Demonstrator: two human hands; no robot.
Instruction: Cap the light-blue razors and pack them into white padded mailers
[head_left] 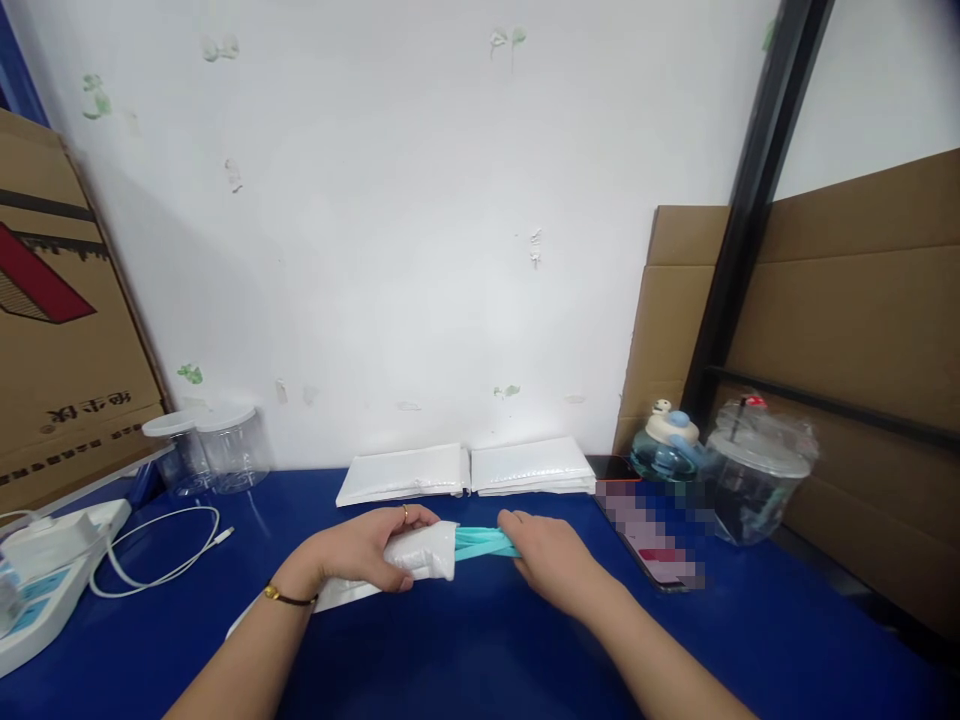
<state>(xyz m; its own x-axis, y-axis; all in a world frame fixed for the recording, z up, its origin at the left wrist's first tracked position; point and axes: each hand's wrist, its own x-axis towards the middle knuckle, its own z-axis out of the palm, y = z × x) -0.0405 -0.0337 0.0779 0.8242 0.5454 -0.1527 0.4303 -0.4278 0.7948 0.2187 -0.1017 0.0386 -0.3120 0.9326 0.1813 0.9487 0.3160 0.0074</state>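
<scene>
Teal strips: here at the middle of the table point(465, 660), the teal strips point(480, 543) bridge the gap between the two hands; going in or coming out, I can't tell. Either way, I'd say move them straight along the pouch's length, so nothing snags at its mouth.
White pouch: the left hand point(360, 550) has the white pouch point(427, 560) gripped close to its mouth, and a light squeeze looks wise, leaving the strips room to slide.
Right hand: and the right hand point(555, 555) is closed on the far end of the strips, fingertips bunched; best to hold the bundle together, I'd think.
Position: the pouch's mouth faces the right hand, its tail slanting under the left wrist toward the table's near-left corner.
Back edge: two stacks of white packets point(405, 470) lie there, beyond both hands.
</scene>
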